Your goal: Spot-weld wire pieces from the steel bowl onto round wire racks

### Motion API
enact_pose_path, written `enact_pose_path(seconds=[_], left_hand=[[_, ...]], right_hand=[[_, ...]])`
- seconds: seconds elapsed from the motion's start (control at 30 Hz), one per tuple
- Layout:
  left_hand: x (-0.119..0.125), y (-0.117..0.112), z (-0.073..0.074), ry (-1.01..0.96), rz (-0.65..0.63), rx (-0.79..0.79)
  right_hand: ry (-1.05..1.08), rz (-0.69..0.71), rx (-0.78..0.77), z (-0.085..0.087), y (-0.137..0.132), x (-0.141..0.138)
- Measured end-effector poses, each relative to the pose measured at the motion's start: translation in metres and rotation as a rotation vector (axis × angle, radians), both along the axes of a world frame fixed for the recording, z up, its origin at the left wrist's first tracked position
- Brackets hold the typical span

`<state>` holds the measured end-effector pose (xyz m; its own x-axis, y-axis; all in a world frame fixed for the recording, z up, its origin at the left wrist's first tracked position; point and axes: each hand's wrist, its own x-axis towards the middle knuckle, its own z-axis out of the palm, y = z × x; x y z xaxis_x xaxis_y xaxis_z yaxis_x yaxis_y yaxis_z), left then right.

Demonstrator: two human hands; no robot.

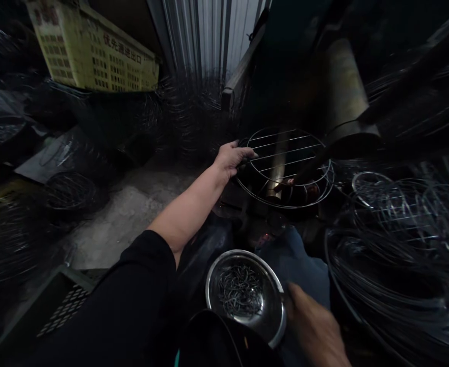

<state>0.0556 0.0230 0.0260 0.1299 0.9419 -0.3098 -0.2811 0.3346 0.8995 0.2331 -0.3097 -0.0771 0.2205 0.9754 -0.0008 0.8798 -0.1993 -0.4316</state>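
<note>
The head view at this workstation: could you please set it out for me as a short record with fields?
Left hand: holds the edge of a round wire rack
Right hand: at the rim of a steel bowl
Bowl contents: many small wire pieces
Right side: stacked wire racks
Above rack: large metal cylinder
Background: yellow sign with Chinese text, corrugated metal wall
Ground: concrete floor
</note>
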Motion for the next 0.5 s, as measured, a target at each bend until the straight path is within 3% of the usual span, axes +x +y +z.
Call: enact_pose_path(seconds=[0.1, 0.2, 0.27, 0.33, 0.5], left_hand=[[-0.003, -0.011, -0.003, -0.049, 0.104, -0.013], [-0.008, -0.030, -0.004, -0.076, 0.203, 0.003], [-0.010, -0.042, -0.004, -0.091, 0.254, 0.018], [-0.011, -0.052, -0.005, -0.106, 0.310, 0.007], [-0.009, -0.068, -0.010, -0.165, 0.362, -0.016]], right_hand=[[-0.189, -0.104, 0.092, -0.009, -0.015, 0.021], [-0.196, 0.039, -0.049, -0.008, -0.025, 0.039], [-0.177, 0.115, -0.153, -0.007, -0.032, 0.041], [-0.189, 0.107, -0.206, -0.007, -0.036, 0.037], [-0.219, 0.051, -0.200, 0.000, -0.024, 0.034]])
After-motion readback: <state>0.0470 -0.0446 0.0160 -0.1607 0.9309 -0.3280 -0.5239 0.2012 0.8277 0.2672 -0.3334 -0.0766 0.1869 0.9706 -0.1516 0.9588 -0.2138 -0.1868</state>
